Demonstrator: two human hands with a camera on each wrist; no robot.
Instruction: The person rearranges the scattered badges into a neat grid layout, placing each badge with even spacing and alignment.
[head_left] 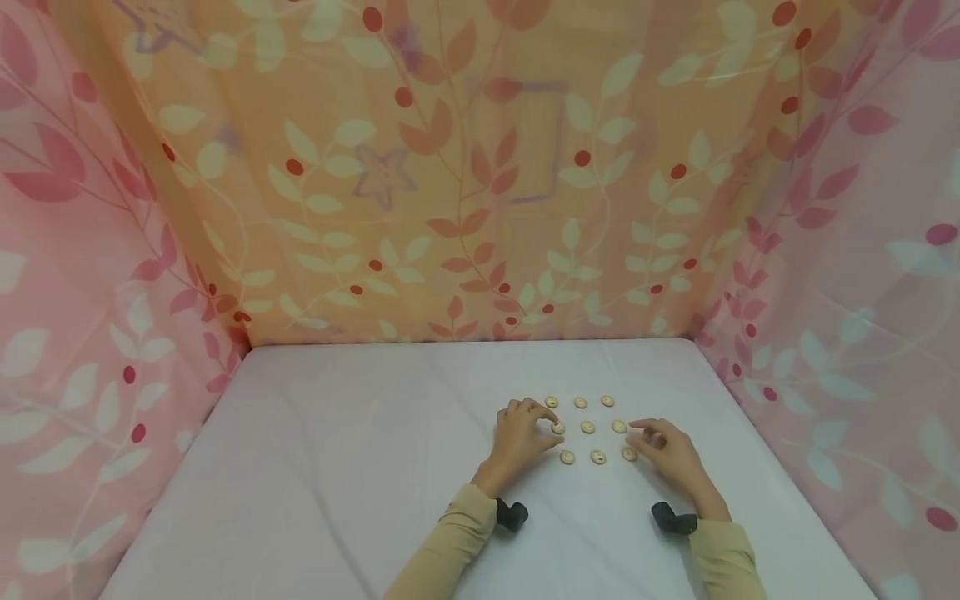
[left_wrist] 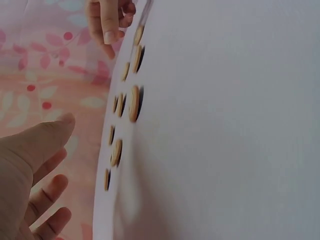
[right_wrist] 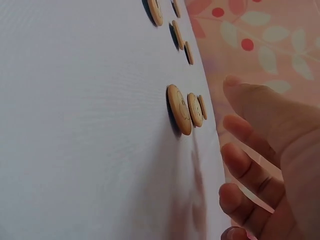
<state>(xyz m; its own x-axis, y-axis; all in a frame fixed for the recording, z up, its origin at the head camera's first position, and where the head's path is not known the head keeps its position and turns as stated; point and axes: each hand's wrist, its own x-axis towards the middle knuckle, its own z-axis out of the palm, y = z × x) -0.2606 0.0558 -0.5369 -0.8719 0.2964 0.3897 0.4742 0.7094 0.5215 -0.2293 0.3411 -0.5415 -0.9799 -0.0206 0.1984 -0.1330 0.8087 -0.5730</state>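
Several round, pale wooden discs point(head_left: 588, 427) lie flat in three rows of three on the white cloth. My left hand point(head_left: 517, 437) is at the left side of the rows, its thumb and fingers spread apart close to the middle-left disc point(head_left: 558, 427). On the other side, my right hand point(head_left: 670, 454) hovers by the middle-right disc point(head_left: 618, 426) and the front-right disc point(head_left: 629, 453), fingers loosely bent. Both wrist views show the fingers holding nothing. In the right wrist view, dark lines mark the face of the nearest disc point(right_wrist: 180, 109); the drawing is too slanted to read.
A white cloth point(head_left: 360, 467) covers the table. Patterned leaf curtains stand behind it point(head_left: 450, 208) and along the left and right sides. A black wrist device point(head_left: 513, 515) sits on the left wrist, another point(head_left: 673, 518) on the right.
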